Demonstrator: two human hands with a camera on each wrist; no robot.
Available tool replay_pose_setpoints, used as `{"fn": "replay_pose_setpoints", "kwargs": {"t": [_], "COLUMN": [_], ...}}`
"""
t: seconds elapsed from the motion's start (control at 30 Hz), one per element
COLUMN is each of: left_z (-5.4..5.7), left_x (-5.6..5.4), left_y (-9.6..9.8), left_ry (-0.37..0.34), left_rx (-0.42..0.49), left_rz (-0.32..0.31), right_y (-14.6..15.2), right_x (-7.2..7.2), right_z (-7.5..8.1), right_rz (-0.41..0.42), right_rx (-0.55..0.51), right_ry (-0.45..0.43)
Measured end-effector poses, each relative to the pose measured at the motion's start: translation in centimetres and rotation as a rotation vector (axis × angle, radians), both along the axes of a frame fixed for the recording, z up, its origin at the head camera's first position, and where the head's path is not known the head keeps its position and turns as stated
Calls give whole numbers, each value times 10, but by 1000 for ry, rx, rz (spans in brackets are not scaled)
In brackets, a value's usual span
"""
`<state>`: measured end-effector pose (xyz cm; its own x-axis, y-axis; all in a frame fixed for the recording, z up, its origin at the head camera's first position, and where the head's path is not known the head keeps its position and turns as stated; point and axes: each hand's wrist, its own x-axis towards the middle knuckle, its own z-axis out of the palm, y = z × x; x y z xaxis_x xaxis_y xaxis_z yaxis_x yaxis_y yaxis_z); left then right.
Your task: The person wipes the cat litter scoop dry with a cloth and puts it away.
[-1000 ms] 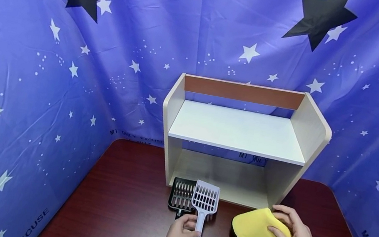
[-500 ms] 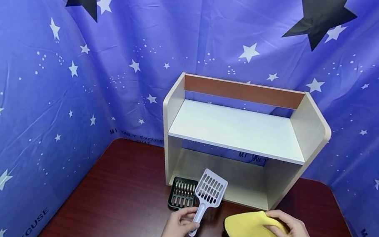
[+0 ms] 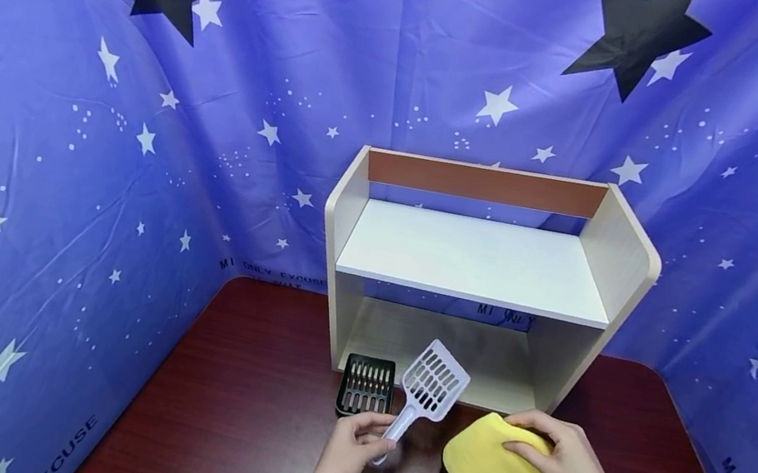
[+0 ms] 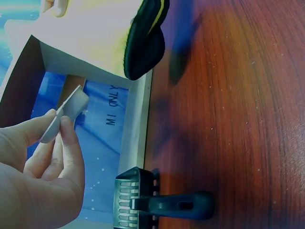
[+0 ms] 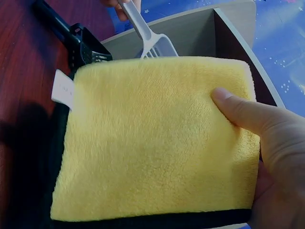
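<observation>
Thumb and fingers of my left hand [image 3: 341, 451] pinch the handle of a light grey slotted litter scoop [image 3: 427, 402], its head raised and tilted to the right. In the left wrist view this scoop [image 4: 74, 106] appears nearly edge-on. My right hand [image 3: 563, 465] grips the right part of a folded yellow cloth [image 3: 496, 467] with black edging, thumb on top and the other fingers hidden beneath. A white tag [image 5: 62, 89] sticks out from the cloth's side in the right wrist view. A black litter scoop [image 3: 361, 413] lies by the left hand, its handle mostly hidden in the head view.
Behind the hands stands a two-tier wooden shelf [image 3: 477, 262] with a white upper board. It rests on a dark red-brown table [image 3: 226, 412]. A blue curtain [image 3: 291, 43] with stars surrounds the table at the back and both sides.
The grey scoop has lifted off its spot beside the black scoop, moved right and tilted further clockwise. My right hand has shifted left, bringing the yellow cloth slightly left and closer to the scoop.
</observation>
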<state>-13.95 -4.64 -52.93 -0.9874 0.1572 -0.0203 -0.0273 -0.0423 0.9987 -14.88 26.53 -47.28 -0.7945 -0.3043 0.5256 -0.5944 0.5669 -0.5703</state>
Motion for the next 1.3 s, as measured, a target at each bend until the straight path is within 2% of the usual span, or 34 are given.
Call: {"fn": "replay_pose_setpoints", "kwargs": {"t": [0.23,0.47,0.73,0.97,1.3], "left_z": [5,7,10,18,17], "left_x": [1,2,5,7,7], "left_y": [-2,-2,0,3,4], "left_ry": [-16,-32,6,10,33], "left_rx": [15,56,18,-56,-46], "left_rz": [2,-19,-31,-31,-42], "right_y": [-8,-19,-30,-36,-44], "right_x": [-8,-14,-22,-24,-24], "right_z": [-1,-3,-3,-6,-10], "right_rz": [30,51,68,-6,-136], "right_rx": [-1,-1,28,151,225], "right_ry": [-10,37,87,156,252]}}
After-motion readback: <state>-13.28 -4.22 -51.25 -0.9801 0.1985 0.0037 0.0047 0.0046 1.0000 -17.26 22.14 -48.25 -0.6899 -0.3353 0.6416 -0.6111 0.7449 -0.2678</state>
